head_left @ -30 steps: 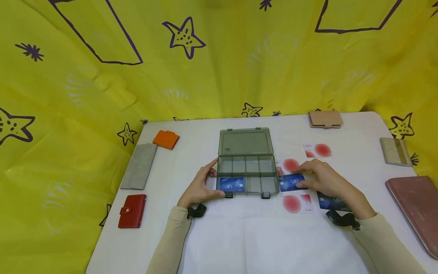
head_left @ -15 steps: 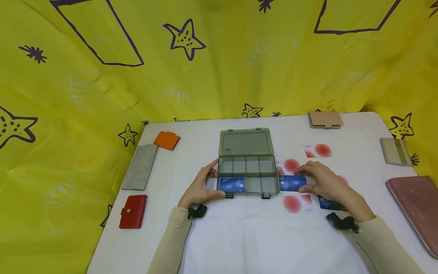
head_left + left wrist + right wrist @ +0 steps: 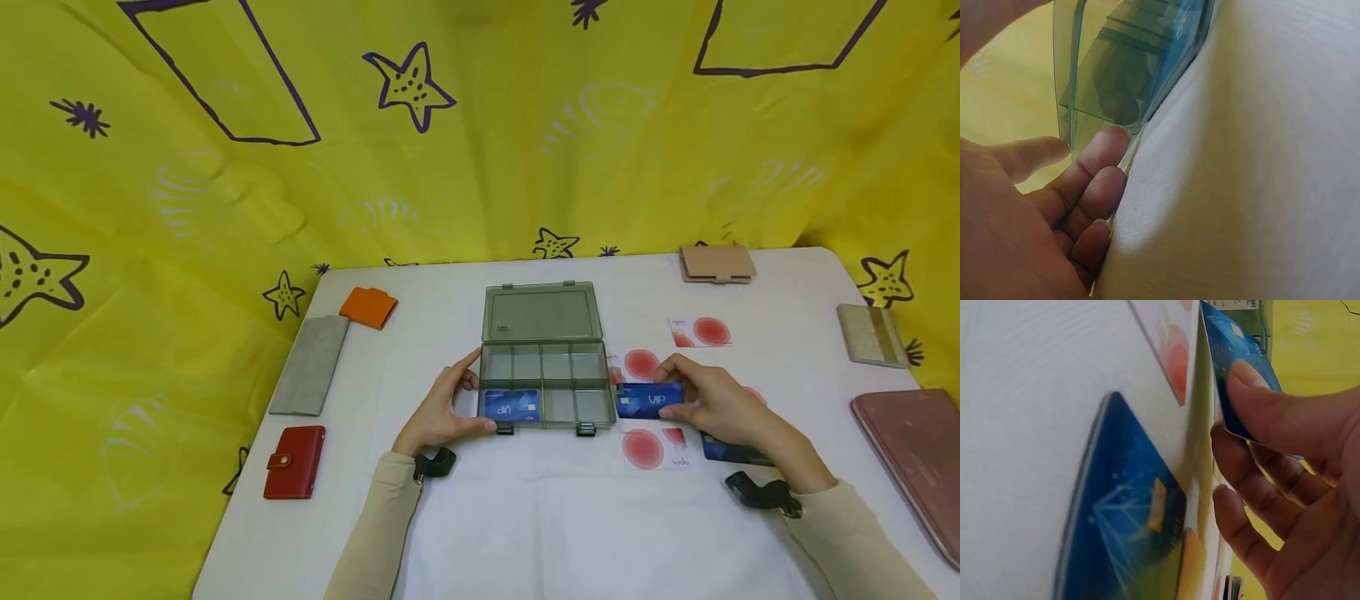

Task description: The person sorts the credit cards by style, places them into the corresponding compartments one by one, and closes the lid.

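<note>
A translucent grey-green compartment box lies on the table with its lid folded back. My left hand holds its left side, thumb at the front corner and index finger farther back; in the left wrist view, curled fingertips sit against its wall. One blue VIP card lies in the front-left compartment. Just right of the box, my right hand pinches another blue VIP card. The right wrist view shows that card tilted between thumb and fingers, raised off the table.
Red-and-white cards lie around the right hand, and a further blue card is partly under its wrist. Wallets ring the table: red, grey, orange, tan, beige, dusty pink.
The right hand has drawn the blue card slightly to the right and lifted it at the box's right edge. The left hand keeps its hold on the box.
</note>
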`<action>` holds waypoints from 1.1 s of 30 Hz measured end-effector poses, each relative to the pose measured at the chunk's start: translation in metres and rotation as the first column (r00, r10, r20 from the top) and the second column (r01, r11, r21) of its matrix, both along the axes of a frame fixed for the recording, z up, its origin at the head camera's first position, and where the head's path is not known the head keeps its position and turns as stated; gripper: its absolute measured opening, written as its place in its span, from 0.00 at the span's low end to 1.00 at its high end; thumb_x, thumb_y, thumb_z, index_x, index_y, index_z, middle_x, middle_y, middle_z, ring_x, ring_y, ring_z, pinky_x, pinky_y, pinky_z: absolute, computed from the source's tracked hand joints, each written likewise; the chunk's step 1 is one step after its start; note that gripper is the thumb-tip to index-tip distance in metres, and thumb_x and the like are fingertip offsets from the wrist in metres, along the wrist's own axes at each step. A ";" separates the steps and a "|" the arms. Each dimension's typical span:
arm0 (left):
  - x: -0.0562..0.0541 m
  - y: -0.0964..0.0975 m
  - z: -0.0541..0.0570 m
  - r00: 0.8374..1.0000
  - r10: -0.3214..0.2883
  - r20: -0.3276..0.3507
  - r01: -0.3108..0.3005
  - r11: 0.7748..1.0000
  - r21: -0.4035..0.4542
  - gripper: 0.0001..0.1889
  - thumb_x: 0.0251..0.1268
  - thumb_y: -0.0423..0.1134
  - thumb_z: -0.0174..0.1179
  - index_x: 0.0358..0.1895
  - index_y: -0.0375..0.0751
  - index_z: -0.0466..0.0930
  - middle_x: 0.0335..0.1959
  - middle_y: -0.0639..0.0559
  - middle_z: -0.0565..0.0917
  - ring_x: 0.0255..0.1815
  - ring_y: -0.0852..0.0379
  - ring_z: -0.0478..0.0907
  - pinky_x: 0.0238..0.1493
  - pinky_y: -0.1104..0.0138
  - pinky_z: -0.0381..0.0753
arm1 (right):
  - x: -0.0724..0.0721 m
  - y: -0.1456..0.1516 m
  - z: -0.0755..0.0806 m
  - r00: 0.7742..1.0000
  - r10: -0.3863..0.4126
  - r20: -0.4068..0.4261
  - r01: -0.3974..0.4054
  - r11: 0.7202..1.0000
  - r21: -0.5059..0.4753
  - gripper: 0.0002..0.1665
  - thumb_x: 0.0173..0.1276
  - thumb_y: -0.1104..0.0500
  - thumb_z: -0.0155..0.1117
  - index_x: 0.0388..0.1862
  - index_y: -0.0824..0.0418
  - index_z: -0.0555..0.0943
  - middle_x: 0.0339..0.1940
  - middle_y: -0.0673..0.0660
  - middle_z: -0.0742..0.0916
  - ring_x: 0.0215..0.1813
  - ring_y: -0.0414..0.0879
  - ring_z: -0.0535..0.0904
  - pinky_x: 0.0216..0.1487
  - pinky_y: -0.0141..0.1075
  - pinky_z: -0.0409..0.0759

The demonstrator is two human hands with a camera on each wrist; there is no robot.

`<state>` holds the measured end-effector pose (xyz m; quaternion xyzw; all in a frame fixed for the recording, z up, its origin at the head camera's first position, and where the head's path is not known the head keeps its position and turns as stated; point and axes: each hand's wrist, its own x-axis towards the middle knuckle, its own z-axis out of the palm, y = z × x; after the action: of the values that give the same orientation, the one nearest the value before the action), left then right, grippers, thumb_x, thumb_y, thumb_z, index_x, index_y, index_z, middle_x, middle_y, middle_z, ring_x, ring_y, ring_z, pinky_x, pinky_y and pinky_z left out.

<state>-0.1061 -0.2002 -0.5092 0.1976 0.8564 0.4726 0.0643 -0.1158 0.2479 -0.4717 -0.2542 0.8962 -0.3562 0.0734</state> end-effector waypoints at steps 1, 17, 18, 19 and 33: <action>0.000 0.000 0.000 1.000 0.000 0.002 0.000 1.000 -0.002 0.60 0.48 0.39 0.85 0.85 0.42 0.57 0.50 0.43 0.78 0.55 0.47 0.70 0.63 0.58 0.68 | 0.000 0.001 0.001 1.000 -0.001 0.006 0.001 1.000 -0.009 0.27 0.59 0.67 0.82 0.53 0.59 0.78 0.41 0.51 0.84 0.37 0.39 0.74 0.37 0.29 0.77; 0.002 0.001 0.001 1.000 0.001 0.005 -0.001 1.000 -0.017 0.60 0.49 0.40 0.84 0.86 0.43 0.56 0.51 0.44 0.78 0.55 0.49 0.70 0.63 0.59 0.68 | -0.002 0.014 0.016 0.985 -0.147 0.094 0.169 0.942 -0.289 0.36 0.69 0.72 0.73 0.75 0.66 0.73 0.58 0.57 0.80 0.44 0.32 0.87 0.41 0.26 0.86; 0.002 0.001 0.001 1.000 0.001 0.006 -0.001 1.000 -0.019 0.60 0.49 0.40 0.84 0.86 0.43 0.56 0.51 0.44 0.78 0.55 0.49 0.70 0.63 0.59 0.68 | -0.002 0.013 0.016 0.985 -0.124 0.117 0.158 0.923 -0.350 0.38 0.68 0.73 0.72 0.75 0.67 0.73 0.58 0.55 0.79 0.45 0.33 0.87 0.43 0.26 0.86; 0.002 0.001 0.001 1.000 0.002 0.005 -0.002 1.000 -0.019 0.60 0.49 0.40 0.84 0.86 0.43 0.56 0.51 0.44 0.78 0.55 0.49 0.70 0.63 0.59 0.68 | -0.003 0.011 0.016 0.987 -0.093 0.133 0.140 0.901 -0.410 0.39 0.67 0.76 0.72 0.76 0.68 0.72 0.58 0.53 0.78 0.47 0.34 0.88 0.44 0.26 0.86; 0.000 0.000 0.001 1.000 0.002 0.015 -0.001 1.000 -0.012 0.60 0.49 0.41 0.84 0.86 0.44 0.56 0.51 0.44 0.78 0.56 0.48 0.70 0.63 0.58 0.68 | -0.009 -0.065 0.010 1.000 0.016 -0.009 -0.019 0.879 -0.476 0.40 0.52 0.75 0.83 0.65 0.66 0.81 0.58 0.43 0.86 0.46 0.41 0.81 0.50 0.29 0.83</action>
<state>-0.1057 -0.2003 -0.5083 0.1931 0.8589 0.4689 0.0714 -0.1246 0.1833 -0.4622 -0.2735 0.7791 -0.5640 0.0097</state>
